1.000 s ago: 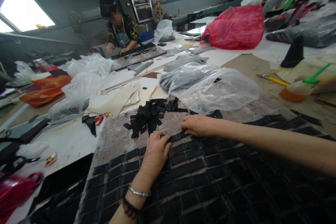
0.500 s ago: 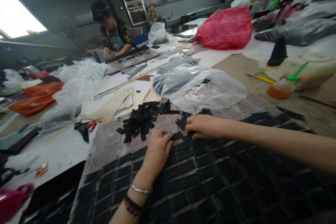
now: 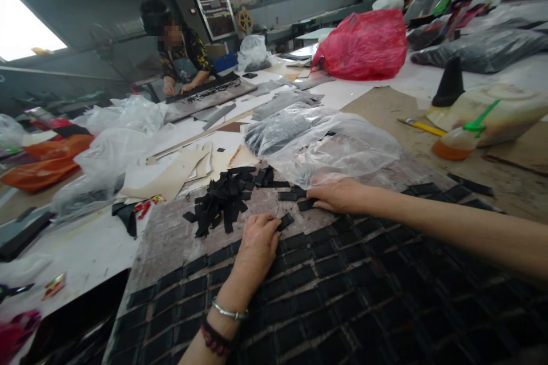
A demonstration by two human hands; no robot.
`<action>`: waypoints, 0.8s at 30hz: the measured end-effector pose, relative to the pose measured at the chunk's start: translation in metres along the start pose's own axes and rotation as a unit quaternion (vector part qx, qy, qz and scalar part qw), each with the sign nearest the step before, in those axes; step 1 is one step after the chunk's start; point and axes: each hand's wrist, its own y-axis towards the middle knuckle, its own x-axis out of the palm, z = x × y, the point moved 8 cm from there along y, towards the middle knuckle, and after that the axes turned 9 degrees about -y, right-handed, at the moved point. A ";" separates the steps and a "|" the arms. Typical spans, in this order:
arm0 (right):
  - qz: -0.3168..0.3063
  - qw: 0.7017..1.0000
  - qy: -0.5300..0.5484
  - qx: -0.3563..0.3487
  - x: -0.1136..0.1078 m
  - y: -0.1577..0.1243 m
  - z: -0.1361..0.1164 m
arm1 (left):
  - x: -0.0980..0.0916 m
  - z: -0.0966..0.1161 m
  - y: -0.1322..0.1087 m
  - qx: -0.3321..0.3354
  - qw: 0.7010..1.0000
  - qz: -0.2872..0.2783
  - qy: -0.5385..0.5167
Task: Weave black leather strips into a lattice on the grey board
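Observation:
My left hand [image 3: 259, 242] is closed, its thumb and fingers at a small black piece [image 3: 285, 221] above the rows of black pieces [image 3: 308, 282] on the grey board [image 3: 160, 239]. To its right, my right hand [image 3: 338, 195] reaches to the edge of a clear plastic bag [image 3: 334, 151]; its fingertips are blurred and partly hidden, beside a loose black piece [image 3: 305, 204]. Another black piece [image 3: 287, 196] lies just left of those fingers. A heap of black strips [image 3: 222, 197] sits left of centre on the board.
Across the table a person [image 3: 175, 57] handles dark strips on another board. A red bag [image 3: 363, 45] stands at the back. On the right are a yellow-handled brush [image 3: 423, 126], a bottle with orange liquid [image 3: 454, 145] and a large translucent container [image 3: 509, 114].
My right hand has lifted away from the rows toward the clear bag. The small piece at my left hand now lies at a steeper angle. The whole view has shifted slightly.

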 end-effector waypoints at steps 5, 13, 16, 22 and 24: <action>-0.022 0.998 0.056 0.009 -0.001 -0.002 -0.005 | 0.000 0.002 0.000 0.015 1.000 0.000 -0.010; 0.102 0.990 -0.049 -0.088 -0.010 -0.008 -0.041 | -0.004 0.007 -0.003 0.022 0.999 0.007 -0.028; 0.107 0.984 -0.072 -0.125 -0.004 -0.012 -0.050 | -0.005 0.009 -0.004 0.020 0.999 0.011 -0.034; 0.094 0.989 0.001 -0.116 0.002 -0.012 -0.044 | -0.004 0.007 -0.003 0.029 0.999 0.011 -0.043; 0.078 0.991 0.025 -0.107 0.005 -0.009 -0.042 | -0.004 0.006 -0.003 0.028 0.999 0.011 -0.044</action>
